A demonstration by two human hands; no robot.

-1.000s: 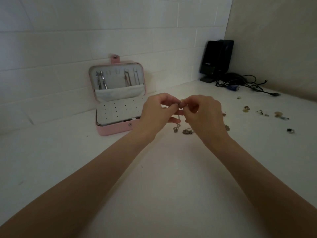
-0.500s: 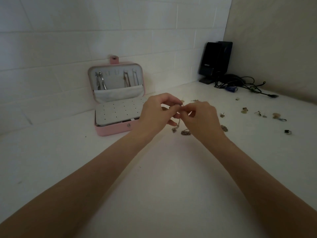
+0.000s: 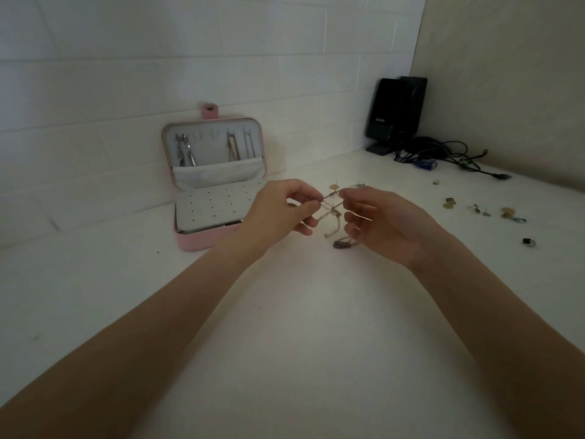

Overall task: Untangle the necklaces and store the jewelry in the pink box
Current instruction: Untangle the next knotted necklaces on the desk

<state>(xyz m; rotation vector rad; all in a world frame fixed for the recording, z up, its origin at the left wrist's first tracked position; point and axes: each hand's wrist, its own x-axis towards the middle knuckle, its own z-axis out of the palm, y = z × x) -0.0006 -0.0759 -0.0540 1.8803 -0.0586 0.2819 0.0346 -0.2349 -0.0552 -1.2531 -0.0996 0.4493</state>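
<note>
My left hand (image 3: pixel 278 210) and my right hand (image 3: pixel 386 223) hold a tangle of thin necklace chains (image 3: pixel 332 217) between them, just above the white table. Each hand pinches a strand between thumb and forefinger, and the strands are stretched a little apart. The tangle's lower end (image 3: pixel 342 243) hangs down to the table. The pink box (image 3: pixel 202 240) stands open to the left, its lid leaning on the wall. Necklaces hang in the lid (image 3: pixel 186 150), and a grey perforated earring panel (image 3: pixel 215 207) covers the base.
Small earrings and rings (image 3: pixel 449 202) lie scattered on the table at the right, with a dark ring (image 3: pixel 528 241) farthest out. More studs (image 3: pixel 334 186) lie behind my hands. A black speaker (image 3: pixel 395 112) and tangled cables (image 3: pixel 443 153) fill the back right corner.
My hands have drawn slightly apart, stretching the chains between them so more of the tangle shows. My right hand's fingers have loosened and spread.
</note>
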